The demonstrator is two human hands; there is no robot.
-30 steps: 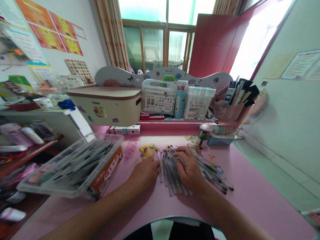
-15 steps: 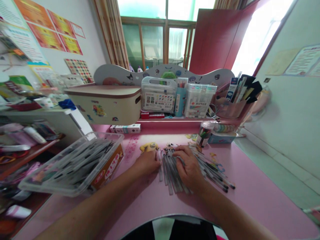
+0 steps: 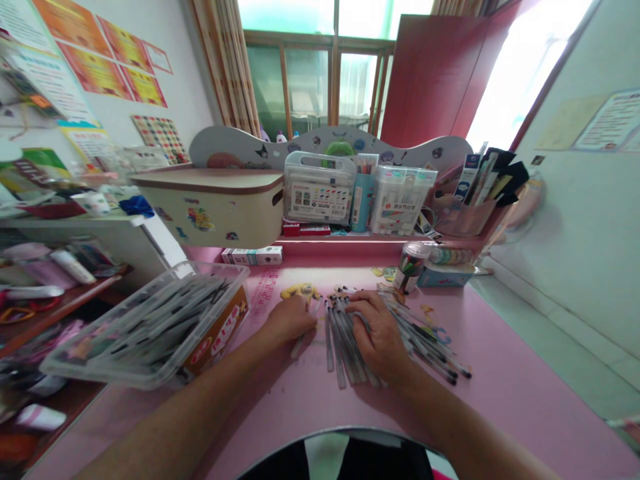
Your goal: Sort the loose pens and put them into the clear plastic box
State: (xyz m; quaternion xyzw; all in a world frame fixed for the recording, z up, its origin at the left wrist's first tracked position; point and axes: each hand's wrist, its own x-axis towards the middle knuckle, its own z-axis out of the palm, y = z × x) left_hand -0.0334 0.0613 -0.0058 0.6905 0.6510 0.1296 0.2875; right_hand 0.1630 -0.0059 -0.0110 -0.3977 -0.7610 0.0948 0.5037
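Note:
On the pink desk [image 3: 500, 373], my left hand [image 3: 293, 321] is closed on a single clear-barrelled pen [image 3: 298, 348], held apart from the pile and slightly tilted. My right hand [image 3: 377, 333] rests over a fanned bundle of grey, translucent pens [image 3: 345, 353], its fingers spread and its thumb apart. More pens with black ends [image 3: 443, 363] lie to the right of that hand. A clear plastic box [image 3: 240, 272] stands left of my left hand, filled with many similar pens [image 3: 165, 320].
A lidded cream bin [image 3: 215, 213], a marker case [image 3: 320, 193] and a second marker box [image 3: 400, 200] stand on the rear shelf. Below them at right are a clear jar [image 3: 411, 263] and a blue box [image 3: 445, 275]. A small carton [image 3: 253, 256] lies at the back left.
My left hand has drawn one pen leftward, away from the bundle, and the pen now tilts. My right hand has stayed on the pens.

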